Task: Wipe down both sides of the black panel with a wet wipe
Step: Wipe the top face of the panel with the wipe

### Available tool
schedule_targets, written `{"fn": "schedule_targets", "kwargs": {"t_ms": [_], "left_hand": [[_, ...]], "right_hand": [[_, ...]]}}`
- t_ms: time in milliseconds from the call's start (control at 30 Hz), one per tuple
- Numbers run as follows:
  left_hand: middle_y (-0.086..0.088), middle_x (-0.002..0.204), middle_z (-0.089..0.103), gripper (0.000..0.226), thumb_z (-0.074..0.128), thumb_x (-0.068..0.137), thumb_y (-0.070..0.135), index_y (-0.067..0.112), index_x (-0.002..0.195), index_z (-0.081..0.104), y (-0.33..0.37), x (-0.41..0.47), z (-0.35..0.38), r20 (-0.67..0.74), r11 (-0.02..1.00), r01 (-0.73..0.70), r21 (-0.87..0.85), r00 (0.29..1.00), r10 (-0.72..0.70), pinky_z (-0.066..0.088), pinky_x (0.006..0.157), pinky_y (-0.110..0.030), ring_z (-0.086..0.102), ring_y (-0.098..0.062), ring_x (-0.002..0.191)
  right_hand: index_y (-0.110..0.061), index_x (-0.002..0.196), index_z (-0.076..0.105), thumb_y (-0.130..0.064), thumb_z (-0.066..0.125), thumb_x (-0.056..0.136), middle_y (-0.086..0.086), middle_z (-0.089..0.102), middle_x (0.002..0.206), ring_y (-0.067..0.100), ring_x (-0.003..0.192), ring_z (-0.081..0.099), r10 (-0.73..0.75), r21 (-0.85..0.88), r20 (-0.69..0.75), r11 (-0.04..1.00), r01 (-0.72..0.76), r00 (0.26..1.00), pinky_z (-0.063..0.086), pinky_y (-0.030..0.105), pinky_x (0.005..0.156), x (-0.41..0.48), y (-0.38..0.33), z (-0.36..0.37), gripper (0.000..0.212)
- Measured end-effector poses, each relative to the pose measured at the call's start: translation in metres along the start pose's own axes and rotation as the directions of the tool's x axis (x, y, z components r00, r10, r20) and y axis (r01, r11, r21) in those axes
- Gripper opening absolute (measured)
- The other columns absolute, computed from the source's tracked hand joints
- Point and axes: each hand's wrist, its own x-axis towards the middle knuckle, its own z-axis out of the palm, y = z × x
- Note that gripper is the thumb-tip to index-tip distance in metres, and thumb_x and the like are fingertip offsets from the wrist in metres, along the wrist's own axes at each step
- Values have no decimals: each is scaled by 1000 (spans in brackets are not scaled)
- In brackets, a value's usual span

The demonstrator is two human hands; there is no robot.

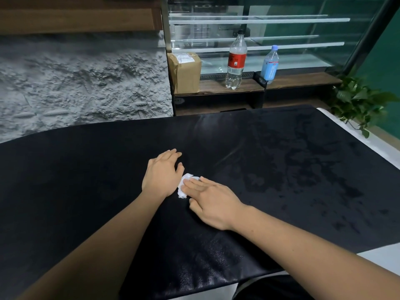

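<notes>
While the left hand (pixel 161 174) lies flat on the panel (pixel 86 169) with its fingers straight and together, holding nothing, the right hand (pixel 213 201) also lies flat, its straight fingers pressing down on the wipe (pixel 186 180). The wipe is a small crumpled white wad on the panel's middle, between the two hands and touching both; the right fingertips cover its near part.

The panel is black and grainy and lies flat across a white table (pixel 381 146), covering nearly all of it; bare white shows only past the panel's right edge and near right corner. Darker blotches (pixel 313 169) mark the panel's right half.

Beyond the far edge, a wooden ledge (pixel 303 80) in front of a glass case (pixel 281 29) carries a taped box (pixel 186 72), a red-labelled bottle (pixel 236 61) and a blue-labelled bottle (pixel 269 63). A plant (pixel 357 102) stands by the table's far right corner.
</notes>
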Motion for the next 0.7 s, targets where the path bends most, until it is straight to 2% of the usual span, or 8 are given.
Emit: {"fn": "schedule_targets", "kwargs": {"t_ms": [67, 233, 367, 467, 567, 700], "left_hand": [[11, 162, 44, 46, 43, 107, 41, 30, 150, 53, 0, 0, 0, 0, 1000, -3, 3, 1000, 3, 29, 120, -35, 32, -5, 153], [12, 162, 44, 47, 42, 107, 43, 32, 151, 53, 0, 0, 0, 4, 1000, 7, 17, 1000, -8, 29, 120, -36, 32, -6, 153], [12, 162, 44, 47, 41, 107, 44, 32, 151, 53, -1, 0, 1, 10, 1000, 9, 12, 1000, -9, 29, 121, -37, 32, -6, 153], [12, 162, 45, 46, 41, 107, 44, 32, 150, 53, -2, 0, 0, 8, 1000, 7, 16, 1000, -8, 30, 121, -38, 32, -6, 153], [12, 162, 45, 47, 41, 107, 44, 32, 150, 53, -1, 0, 0, 5, 1000, 8, 20, 1000, -8, 30, 121, -38, 32, -6, 153], [12, 161, 45, 47, 41, 107, 44, 32, 150, 53, 0, 1, 1, 8, 1000, 8, 16, 1000, -9, 30, 120, -38, 33, -6, 152]], "right_hand": [[-24, 134, 52, -29, 26, 101, -15, 49, 147, 4, 144, 37, 5, 5, -13, 1000, -5, 1000, 17, 32, 128, -3, 4, -3, 42], [-30, 131, 52, -30, 25, 102, -18, 48, 150, 2, 145, 36, 83, -22, -62, 996, -85, 995, 5, 20, 126, -10, 31, -11, 40], [-32, 139, 51, -30, 28, 104, -19, 44, 157, -1, 149, 30, 180, -42, -72, 982, -183, 981, -8, 12, 118, -21, 65, -20, 42], [-32, 138, 52, -27, 30, 104, -19, 45, 156, -1, 147, 33, 249, -57, -60, 966, -253, 967, -5, 13, 120, -31, 88, -27, 40], [-36, 127, 51, -24, 30, 104, -22, 46, 152, 1, 144, 39, 311, -52, -30, 949, -312, 950, 5, 21, 124, -41, 104, -35, 34], [-33, 125, 52, -22, 29, 104, -22, 47, 151, 0, 142, 39, 369, -40, -21, 928, -370, 929, 7, 22, 124, -49, 113, -42, 33]]}}
